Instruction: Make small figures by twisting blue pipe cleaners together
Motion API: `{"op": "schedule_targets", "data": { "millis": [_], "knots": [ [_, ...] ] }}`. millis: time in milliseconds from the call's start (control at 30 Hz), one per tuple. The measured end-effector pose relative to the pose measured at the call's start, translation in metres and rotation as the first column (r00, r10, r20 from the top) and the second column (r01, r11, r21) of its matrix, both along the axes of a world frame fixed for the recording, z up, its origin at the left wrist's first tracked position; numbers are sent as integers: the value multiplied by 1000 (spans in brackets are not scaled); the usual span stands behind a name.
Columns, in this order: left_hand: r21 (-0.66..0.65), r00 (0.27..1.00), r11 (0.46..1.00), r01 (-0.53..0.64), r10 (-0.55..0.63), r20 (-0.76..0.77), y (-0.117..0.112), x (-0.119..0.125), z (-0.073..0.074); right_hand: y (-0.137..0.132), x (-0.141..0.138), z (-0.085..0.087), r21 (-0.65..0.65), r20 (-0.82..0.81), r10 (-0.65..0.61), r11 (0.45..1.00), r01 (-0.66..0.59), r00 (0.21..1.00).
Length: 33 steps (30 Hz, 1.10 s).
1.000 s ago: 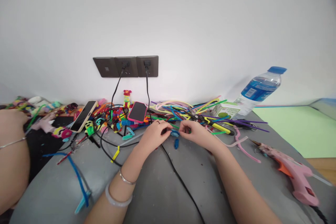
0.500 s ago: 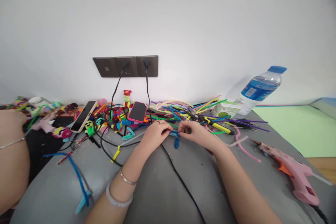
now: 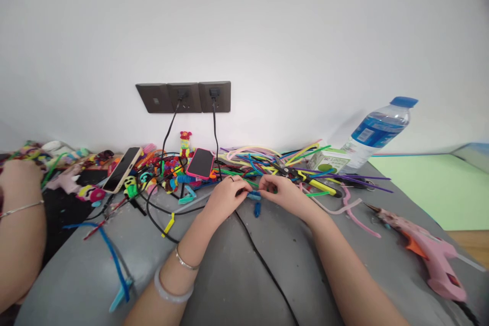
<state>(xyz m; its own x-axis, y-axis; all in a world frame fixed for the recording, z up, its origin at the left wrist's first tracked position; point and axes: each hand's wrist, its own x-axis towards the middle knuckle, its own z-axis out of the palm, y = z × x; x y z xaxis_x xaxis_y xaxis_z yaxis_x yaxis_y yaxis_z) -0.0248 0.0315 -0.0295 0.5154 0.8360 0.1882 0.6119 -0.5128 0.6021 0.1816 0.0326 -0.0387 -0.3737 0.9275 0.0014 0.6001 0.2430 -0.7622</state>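
Note:
A small blue pipe cleaner piece (image 3: 254, 194) is pinched between my two hands above the grey table (image 3: 229, 285). My left hand (image 3: 231, 194), with a dark ring, has its thumb and fingers closed on one end. The other end is in the closed fingertips of my right hand (image 3: 280, 192). Just below them lies a short coiled blue piece (image 3: 257, 209) on the tabletop. Beyond my fingers spreads a heap of coloured pipe cleaners (image 3: 252, 157), with yellow-and-black pliers (image 3: 317, 182) at its right.
At right lie a pink glue gun (image 3: 424, 249), a tilted water bottle (image 3: 376, 132) and a green-and-white box (image 3: 330, 159). Two phones, a pink-edged one (image 3: 200, 163) and a beige-edged one (image 3: 123, 169), lie among small figures. A black cord (image 3: 260, 254) crosses the table. Another person's arm (image 3: 23, 234) reaches in at left.
My hands stay almost in place, with only slight finger movement on the blue piece. At far left, the other person's arm has shifted and their hand now shows.

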Motion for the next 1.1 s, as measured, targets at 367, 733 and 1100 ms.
{"op": "schedule_targets", "data": {
  "millis": [367, 733, 1100],
  "knots": [
    [-14, 999, 999, -43, 43, 0, 1, -1, -5, 1, -1, -4, -14, -36, -6, 1000, 6, 999],
    [-32, 998, 998, -47, 45, -52, -3, 1, -2, 2, -1, -6, -46, -23, 14, 999, -15, 1000],
    [-99, 999, 995, 1, -5, -42, -6, -2, 2, -1, -3, -1, -49, 14, 21, 999, -20, 1000]
  ]
}}
